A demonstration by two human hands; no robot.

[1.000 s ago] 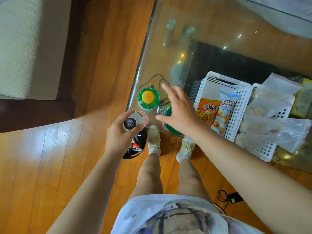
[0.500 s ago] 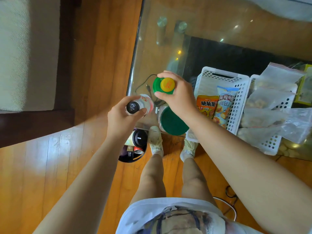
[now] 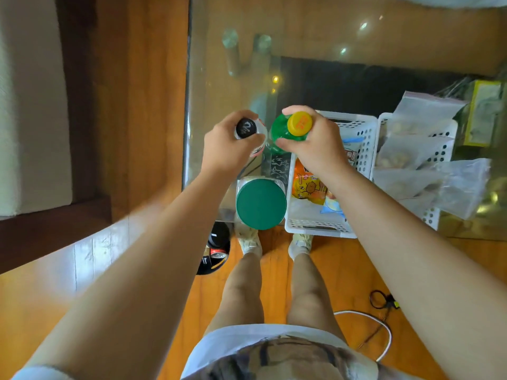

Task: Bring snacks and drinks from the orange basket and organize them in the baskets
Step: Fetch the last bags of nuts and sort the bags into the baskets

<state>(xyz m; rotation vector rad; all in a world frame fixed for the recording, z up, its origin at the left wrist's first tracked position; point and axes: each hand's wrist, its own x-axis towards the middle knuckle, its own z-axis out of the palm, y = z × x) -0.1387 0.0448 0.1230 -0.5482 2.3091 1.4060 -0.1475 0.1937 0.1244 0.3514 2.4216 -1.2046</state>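
Above the glass surface (image 3: 216, 86) at centre frame, the right hand (image 3: 315, 144) had lifted the green bottle (image 3: 285, 130) beside the left hand's (image 3: 227, 146) black-capped bottle (image 3: 248, 130), both gripped, awaiting basket placement.

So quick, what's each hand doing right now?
Left hand: closed round the black-capped bottle, holding it by the top.
Right hand: closed round the green bottle with the yellow cap.

Both bare arms reached forward over the knees, left hand (image 3: 227, 145) curled around a black-capped bottle (image 3: 246, 128), right hand (image 3: 315, 144) gripped a green bottle (image 3: 285, 130), knuckles nearly side by side
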